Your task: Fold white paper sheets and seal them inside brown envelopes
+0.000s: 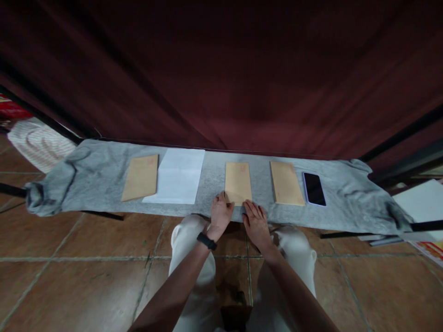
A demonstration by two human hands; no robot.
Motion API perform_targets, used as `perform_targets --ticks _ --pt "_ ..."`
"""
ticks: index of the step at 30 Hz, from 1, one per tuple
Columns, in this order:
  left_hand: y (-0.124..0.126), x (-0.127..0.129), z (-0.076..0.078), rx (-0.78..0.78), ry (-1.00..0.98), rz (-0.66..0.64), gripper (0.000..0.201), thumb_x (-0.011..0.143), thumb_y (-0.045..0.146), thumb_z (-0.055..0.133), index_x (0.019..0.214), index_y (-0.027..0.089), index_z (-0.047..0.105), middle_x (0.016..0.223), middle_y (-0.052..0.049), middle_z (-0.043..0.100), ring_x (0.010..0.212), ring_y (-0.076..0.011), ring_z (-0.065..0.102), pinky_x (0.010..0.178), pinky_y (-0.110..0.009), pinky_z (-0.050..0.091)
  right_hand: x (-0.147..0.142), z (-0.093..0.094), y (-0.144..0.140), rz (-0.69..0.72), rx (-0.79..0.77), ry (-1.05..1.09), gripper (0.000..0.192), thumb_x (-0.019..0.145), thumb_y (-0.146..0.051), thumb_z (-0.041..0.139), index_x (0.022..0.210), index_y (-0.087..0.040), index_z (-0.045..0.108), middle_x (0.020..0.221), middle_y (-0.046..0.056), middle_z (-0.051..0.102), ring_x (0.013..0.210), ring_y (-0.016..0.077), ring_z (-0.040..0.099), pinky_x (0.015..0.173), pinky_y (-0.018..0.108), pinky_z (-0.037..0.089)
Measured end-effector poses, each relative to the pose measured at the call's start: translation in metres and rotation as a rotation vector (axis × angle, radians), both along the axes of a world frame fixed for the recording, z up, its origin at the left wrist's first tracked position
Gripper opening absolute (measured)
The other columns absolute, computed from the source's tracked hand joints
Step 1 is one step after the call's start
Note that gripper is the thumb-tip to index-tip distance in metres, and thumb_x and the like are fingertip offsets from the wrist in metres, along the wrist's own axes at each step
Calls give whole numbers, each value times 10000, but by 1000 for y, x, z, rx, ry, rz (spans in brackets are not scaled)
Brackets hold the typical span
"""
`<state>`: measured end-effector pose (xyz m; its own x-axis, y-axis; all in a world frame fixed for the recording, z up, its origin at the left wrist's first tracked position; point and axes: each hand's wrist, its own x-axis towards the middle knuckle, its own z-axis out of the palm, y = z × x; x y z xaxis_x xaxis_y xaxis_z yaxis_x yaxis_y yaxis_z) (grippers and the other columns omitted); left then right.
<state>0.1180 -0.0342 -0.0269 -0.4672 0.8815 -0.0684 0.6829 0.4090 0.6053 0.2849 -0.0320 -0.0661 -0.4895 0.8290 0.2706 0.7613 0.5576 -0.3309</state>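
A brown paper envelope (pixel 237 180) with faint red print near its top right lies upright before me on the grey cloth. At its lower left corner is my left hand (pixel 220 212), fingers curled and thumb against the paper, closed on that corner. My right hand (pixel 256 223) rests at the lower right corner with its fingers stretched out flat, touching the bottom edge. On the right lies a second brown envelope (pixel 287 183), slightly tilted. Further left, a stack of brown envelopes (pixel 140 179) overlaps a white sheet of paper (pixel 180 177).
A phone (pixel 314 189) with a dark screen lies right of the envelopes. The grey cloth (pixel 97 184) covers a narrow bench-like surface. Behind it hangs a dark red curtain (pixel 221 92). My knees are under the front edge, above a tiled floor (pixel 104 276).
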Motion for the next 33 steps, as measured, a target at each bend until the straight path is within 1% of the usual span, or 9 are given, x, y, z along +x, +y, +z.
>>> perform_targets --ticks 4,6,10,13,16,19,25,29,33 --pt "6 -2 -1 14 -55 52 522 776 220 724 1260 129 549 1150 -168 670 1140 -302 611 999 -430 448 0 -1 0 -3 0 2 475 1010 -236 398 1469 -156 487 1482 124 545 1376 251 484 1182 476 289" --pt "8 -4 -2 21 -105 76 459 758 212 734 1185 139 584 1130 -161 683 1128 -295 625 980 -412 457 -1 -1 0 -3 -3 4 477 1009 -236 398 1471 -158 485 1484 124 543 1375 253 486 1180 482 293" --pt "11 -10 -4 22 -260 108 191 743 245 743 882 180 629 869 -92 718 939 -259 696 808 -336 507 -2 -1 0 -6 -8 14 478 1010 -236 393 1474 -161 481 1488 125 539 1373 256 487 1181 489 286" --pt "14 -11 -6 26 -409 121 150 752 257 736 774 191 603 675 -35 682 732 -214 706 653 -278 498 -3 -1 1 -13 -19 23 471 1014 -238 385 1467 -160 486 1483 125 544 1372 256 485 1183 484 272" --pt "17 -8 -8 31 -578 125 128 798 266 692 773 178 602 600 -11 665 562 -170 676 522 -232 457 -4 0 1 -10 -30 27 469 1013 -234 389 1465 -156 485 1476 126 550 1371 255 484 1181 478 272" --pt "17 -5 -10 40 -741 135 161 811 295 692 787 162 604 606 -19 683 506 -147 663 463 -201 434 -5 1 1 -16 -38 37 463 1011 -230 397 1457 -149 492 1474 125 552 1375 259 476 1181 477 267" --pt "9 -3 -7 110 -960 161 275 762 372 755 818 167 580 623 -13 697 501 -128 661 468 -186 447 -5 -1 7 -58 -47 185 457 1015 -258 386 1447 -165 505 1446 140 570 1340 253 508 1136 462 349" --pt "2 -1 -3 157 -1034 137 337 735 423 773 847 166 585 666 -28 719 523 -133 669 479 -197 448 -3 -1 14 -141 -92 319 498 1023 -320 369 1486 -156 455 1379 167 609 1275 268 560 1043 446 454" --pt "-5 0 1 200 -1078 116 434 700 503 790 891 163 599 711 -40 737 566 -148 685 509 -218 466 -3 -3 21 -192 -158 418 527 1021 -363 377 1510 -172 431 1359 175 620 1229 283 599 1020 460 478"
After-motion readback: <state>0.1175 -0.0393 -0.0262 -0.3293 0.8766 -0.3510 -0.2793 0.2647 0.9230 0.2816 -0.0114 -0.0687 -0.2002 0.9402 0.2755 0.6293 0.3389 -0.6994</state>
